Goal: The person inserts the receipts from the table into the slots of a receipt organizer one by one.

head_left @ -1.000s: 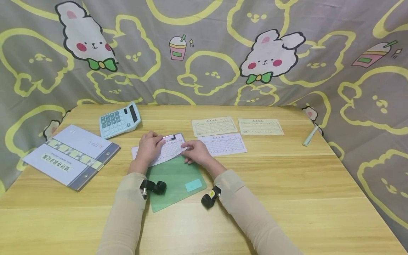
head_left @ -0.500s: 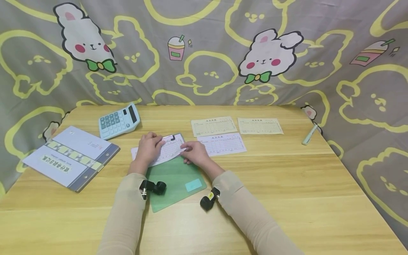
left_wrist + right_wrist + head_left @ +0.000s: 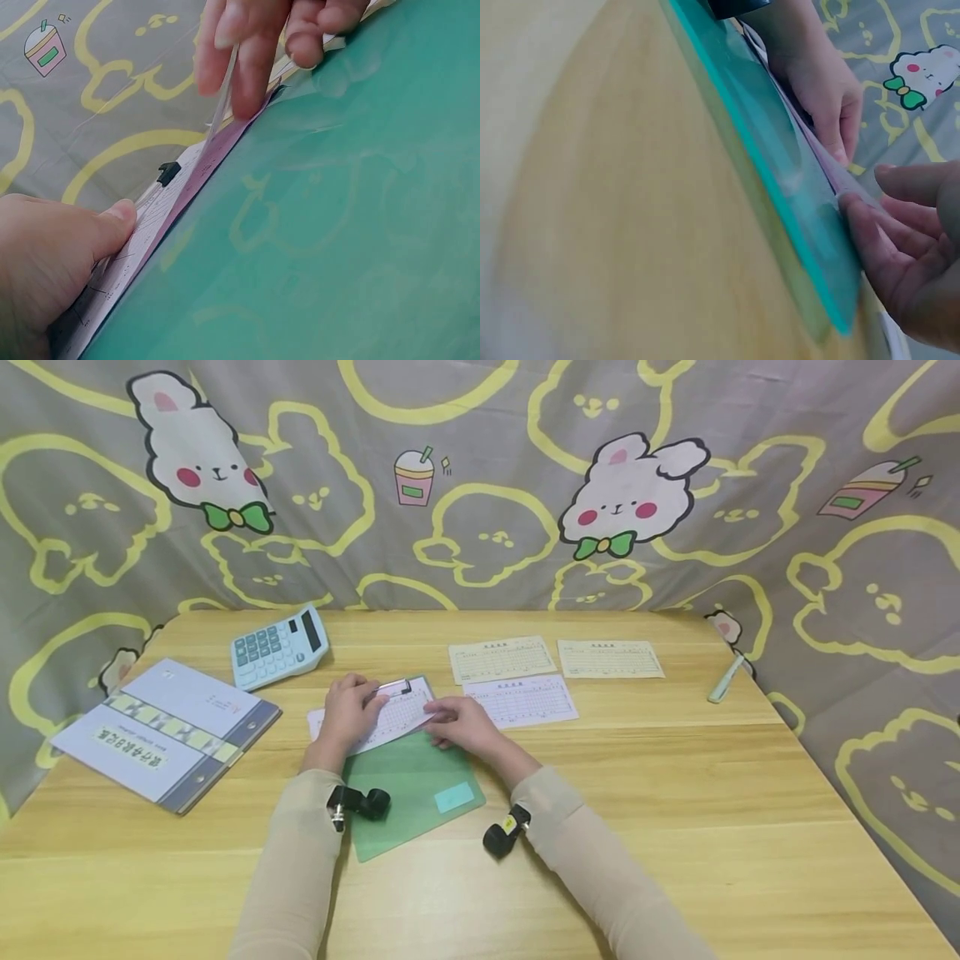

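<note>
A green see-through clipboard (image 3: 408, 822) lies on the table before me, with a pale blue label near its lower right corner. Under its metal clip (image 3: 393, 687) sits a white printed form (image 3: 396, 720), slanted across the top. My left hand (image 3: 347, 714) grips the clipboard's top edge, its thumb on the form beside the clip, as the left wrist view shows. With thumb and fingers, my right hand (image 3: 463, 724) pinches the form's right end. In the left wrist view that end stands lifted, and a pinkish sheet (image 3: 196, 176) shows beneath it.
Two cream forms (image 3: 611, 660) and a white-lilac form (image 3: 519, 702) lie right of the clipboard. A light blue calculator (image 3: 277, 647) and a lilac ledger book (image 3: 165, 735) are at the left. Near the right edge rests a pale green pen (image 3: 726, 679). A patterned curtain hangs behind.
My right wrist has turned slightly outward to the right, with the fingers staying at the form's end. My left hand keeps its place on the clipboard.
</note>
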Demonstrator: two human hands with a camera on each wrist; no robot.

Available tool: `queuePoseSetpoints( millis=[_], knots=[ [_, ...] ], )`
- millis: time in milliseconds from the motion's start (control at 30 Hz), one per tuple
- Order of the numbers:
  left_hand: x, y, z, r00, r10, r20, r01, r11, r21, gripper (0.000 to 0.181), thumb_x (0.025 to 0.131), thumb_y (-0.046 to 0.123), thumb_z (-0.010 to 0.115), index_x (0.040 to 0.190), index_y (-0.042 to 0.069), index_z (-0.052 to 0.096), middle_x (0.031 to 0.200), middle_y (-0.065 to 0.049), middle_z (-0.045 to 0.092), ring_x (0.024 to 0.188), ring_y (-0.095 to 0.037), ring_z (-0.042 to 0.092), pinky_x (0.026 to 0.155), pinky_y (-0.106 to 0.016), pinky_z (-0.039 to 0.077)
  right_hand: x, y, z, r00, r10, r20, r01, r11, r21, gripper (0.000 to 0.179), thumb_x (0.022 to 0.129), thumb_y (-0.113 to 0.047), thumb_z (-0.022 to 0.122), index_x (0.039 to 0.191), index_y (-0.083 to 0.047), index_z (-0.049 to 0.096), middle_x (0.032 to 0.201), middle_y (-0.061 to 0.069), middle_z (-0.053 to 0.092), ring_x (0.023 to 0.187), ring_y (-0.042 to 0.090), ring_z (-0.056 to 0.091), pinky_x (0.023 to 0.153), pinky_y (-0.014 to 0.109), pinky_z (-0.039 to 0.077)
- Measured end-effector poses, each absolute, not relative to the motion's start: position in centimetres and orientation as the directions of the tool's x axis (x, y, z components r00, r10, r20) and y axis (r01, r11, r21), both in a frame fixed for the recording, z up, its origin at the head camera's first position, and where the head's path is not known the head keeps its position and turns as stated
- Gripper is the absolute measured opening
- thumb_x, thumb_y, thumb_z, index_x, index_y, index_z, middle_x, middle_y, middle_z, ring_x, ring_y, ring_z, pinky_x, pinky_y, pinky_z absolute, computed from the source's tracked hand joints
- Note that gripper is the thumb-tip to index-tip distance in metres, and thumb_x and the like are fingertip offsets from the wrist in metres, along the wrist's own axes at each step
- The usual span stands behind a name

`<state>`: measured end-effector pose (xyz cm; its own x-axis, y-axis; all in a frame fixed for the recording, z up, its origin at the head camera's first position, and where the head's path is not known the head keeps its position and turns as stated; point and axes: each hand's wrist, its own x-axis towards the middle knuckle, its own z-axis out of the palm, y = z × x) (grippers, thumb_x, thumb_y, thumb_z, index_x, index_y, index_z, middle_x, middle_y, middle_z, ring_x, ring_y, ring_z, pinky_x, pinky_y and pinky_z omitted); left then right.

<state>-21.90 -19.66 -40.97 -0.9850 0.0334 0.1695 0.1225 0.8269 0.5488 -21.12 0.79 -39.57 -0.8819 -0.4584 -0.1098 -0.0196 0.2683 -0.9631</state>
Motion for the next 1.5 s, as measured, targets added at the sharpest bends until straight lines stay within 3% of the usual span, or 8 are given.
queuePoseSetpoints(
  millis=[400,567,933,1300,1500],
  knots=[
    [-21.8,-19.7,-41.1,-0.986,0.013,0.164,0.107,0.807,0.581,0.039,0.087,0.023,0.051,0.118,0.000,0.051,0.110,-0.015,0.042,0.102,-0.031,0.034,0.084,-0.043,0.027,-21.1,6.1,-37.0,-0.881,-0.474,-0.007,-0.126,0.248,-0.961,0.041,0.078,-0.005,0.062,0.116,0.005,0.049,0.101,0.019,0.057,0.078,0.027,0.058,0.065,0.034,0.048],
    [-21.9,-19.7,-41.1,-0.984,0.015,0.177,0.116,0.808,0.577,0.038,0.087,0.023,0.051,0.117,-0.001,0.052,0.109,-0.016,0.042,0.101,-0.032,0.034,0.084,-0.043,0.026,-21.8,9.7,-36.1,-0.909,-0.416,0.034,-0.175,0.306,-0.936,0.041,0.078,-0.008,0.062,0.115,0.005,0.050,0.100,0.019,0.057,0.080,0.023,0.057,0.067,0.034,0.048],
    [-21.9,-19.6,-41.1,-0.987,0.016,0.162,0.108,0.810,0.577,0.039,0.088,0.024,0.050,0.118,0.000,0.051,0.111,-0.016,0.042,0.102,-0.031,0.034,0.085,-0.043,0.026,-23.5,16.6,-37.0,-0.960,-0.279,0.034,-0.157,0.436,-0.886,0.042,0.079,-0.015,0.062,0.116,0.000,0.051,0.107,0.016,0.055,0.090,0.027,0.052,0.073,0.033,0.042],
    [-21.9,-19.5,-41.2,-0.986,-0.001,0.164,0.096,0.808,0.581,0.038,0.087,0.024,0.051,0.117,0.001,0.052,0.108,-0.014,0.043,0.100,-0.030,0.034,0.083,-0.043,0.026,-24.8,18.4,-39.6,-0.987,-0.160,-0.016,-0.053,0.419,-0.907,0.045,0.077,-0.011,0.064,0.117,0.003,0.049,0.110,0.019,0.051,0.097,0.029,0.048,0.083,0.037,0.036],
    [-21.9,-19.5,-41.2,-0.988,-0.010,0.154,0.083,0.806,0.586,0.037,0.087,0.024,0.051,0.117,0.002,0.053,0.107,-0.013,0.043,0.100,-0.029,0.034,0.083,-0.042,0.026,-25.2,18.2,-40.2,-0.987,-0.159,0.005,-0.087,0.515,-0.853,0.048,0.075,-0.010,0.065,0.117,0.004,0.048,0.110,0.021,0.051,0.097,0.030,0.047,0.083,0.038,0.036]
  ],
)
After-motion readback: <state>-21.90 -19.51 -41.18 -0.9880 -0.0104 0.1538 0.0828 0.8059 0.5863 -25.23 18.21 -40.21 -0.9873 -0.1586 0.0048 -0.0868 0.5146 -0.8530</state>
